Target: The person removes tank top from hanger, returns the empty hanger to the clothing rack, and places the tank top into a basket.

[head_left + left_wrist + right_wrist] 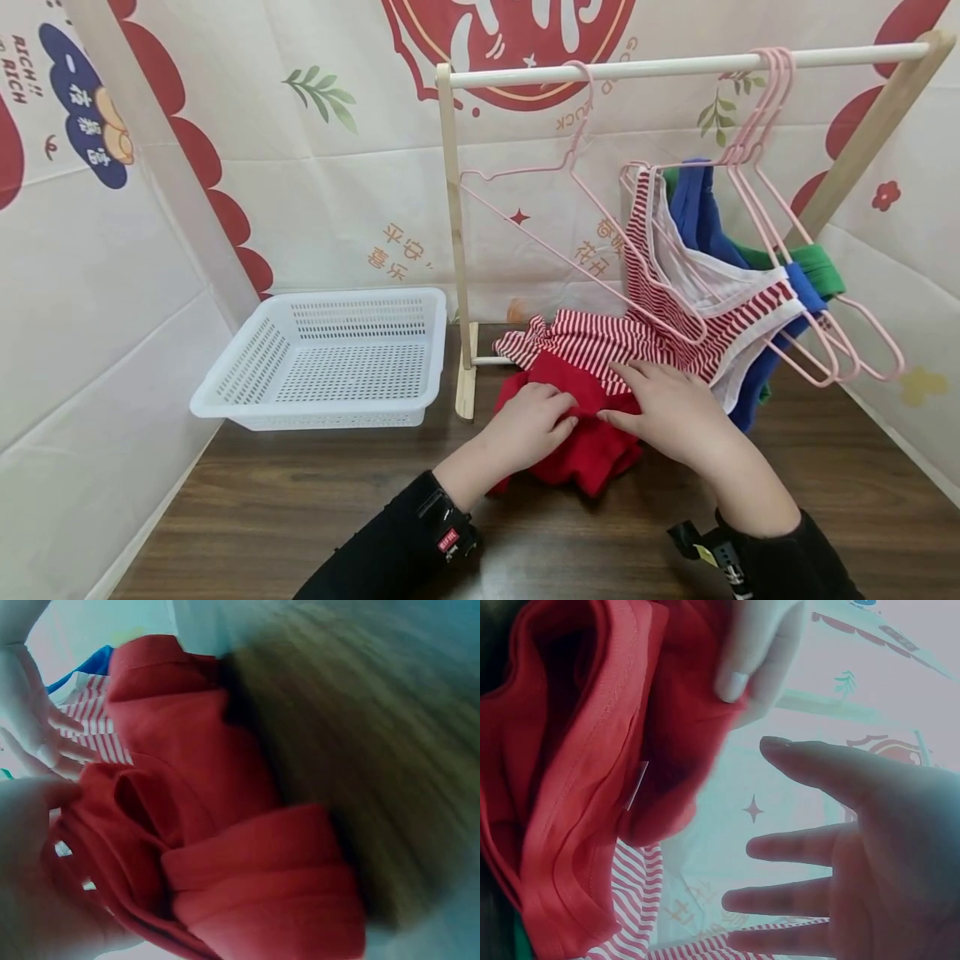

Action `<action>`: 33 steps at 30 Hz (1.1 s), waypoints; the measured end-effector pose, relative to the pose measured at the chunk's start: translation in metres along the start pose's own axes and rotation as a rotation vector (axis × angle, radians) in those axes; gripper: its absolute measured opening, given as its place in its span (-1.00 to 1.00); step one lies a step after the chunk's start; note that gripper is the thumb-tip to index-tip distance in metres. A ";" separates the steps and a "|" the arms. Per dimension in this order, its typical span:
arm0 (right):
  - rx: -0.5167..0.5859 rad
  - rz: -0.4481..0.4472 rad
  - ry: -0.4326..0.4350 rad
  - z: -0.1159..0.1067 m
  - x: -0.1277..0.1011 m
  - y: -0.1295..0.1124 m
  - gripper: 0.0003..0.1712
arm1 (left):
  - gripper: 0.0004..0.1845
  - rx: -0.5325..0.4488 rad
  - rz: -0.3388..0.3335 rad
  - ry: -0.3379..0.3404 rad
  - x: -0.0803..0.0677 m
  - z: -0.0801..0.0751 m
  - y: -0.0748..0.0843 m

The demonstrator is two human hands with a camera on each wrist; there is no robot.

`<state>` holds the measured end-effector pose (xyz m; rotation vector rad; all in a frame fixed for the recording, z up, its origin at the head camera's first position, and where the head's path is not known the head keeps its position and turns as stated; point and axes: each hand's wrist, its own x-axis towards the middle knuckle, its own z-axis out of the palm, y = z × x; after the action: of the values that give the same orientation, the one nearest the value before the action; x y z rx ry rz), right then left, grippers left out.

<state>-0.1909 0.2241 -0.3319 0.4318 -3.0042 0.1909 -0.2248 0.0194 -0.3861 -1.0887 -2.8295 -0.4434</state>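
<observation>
A crumpled red garment (592,454) lies on the table beneath both hands, a waistband-like folded edge showing in the right wrist view. My left hand (525,429) pinches its upper part, the thumb (733,688) pressed on the cloth. To the right, my right hand (675,412) has its fingers spread and straight, over the edge of the red-and-white striped cloth (600,333); the right wrist view shows nothing in it. Behind that hand, a striped tank top (701,325) with white trim hangs from a pink hanger. Whether the striped cloth belongs to it, I cannot tell.
A white plastic basket (360,367) stands at the left. The rack's white rail (675,68) carries a bare pink hanger (573,167) and several hangers with blue (697,208) and green (817,268) clothes. Its wooden post (456,225) stands beside the basket.
</observation>
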 end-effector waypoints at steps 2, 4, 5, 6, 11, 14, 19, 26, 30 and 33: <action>0.006 -0.001 -0.006 0.000 0.000 0.000 -0.13 | -0.70 0.047 0.005 -0.051 -0.001 0.004 0.000; 0.011 -0.003 -0.013 0.001 0.001 0.000 -0.14 | -0.65 0.075 -0.001 -0.096 -0.001 0.006 0.000; 0.016 -0.003 -0.020 0.001 0.001 0.000 -0.14 | -0.61 0.079 -0.006 -0.119 -0.001 0.008 0.000; 0.023 -0.003 -0.028 0.001 0.001 0.000 -0.14 | -0.57 0.082 -0.008 -0.138 0.000 0.009 -0.001; 0.051 0.007 -0.072 0.004 0.002 -0.001 -0.14 | -0.28 0.078 -0.015 -0.211 -0.001 0.015 -0.001; 0.052 0.009 -0.082 0.005 0.002 -0.001 -0.14 | -0.19 0.101 -0.007 -0.217 -0.002 0.019 -0.002; 0.057 0.014 -0.097 0.005 0.001 -0.003 -0.14 | -0.10 0.158 -0.002 -0.219 -0.001 0.024 -0.005; 0.071 0.011 -0.109 0.006 0.002 -0.003 -0.12 | -0.07 0.187 0.020 -0.232 0.003 0.024 -0.012; 0.074 0.014 -0.117 0.007 0.002 -0.004 -0.11 | -0.14 0.151 -0.009 -0.234 0.002 0.021 -0.015; 0.071 0.018 -0.120 0.007 0.003 -0.004 -0.10 | -0.22 0.150 -0.039 -0.229 0.003 0.020 -0.018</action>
<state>-0.1932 0.2185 -0.3381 0.4384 -3.1276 0.2840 -0.2381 0.0141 -0.4088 -1.1226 -3.0240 -0.1112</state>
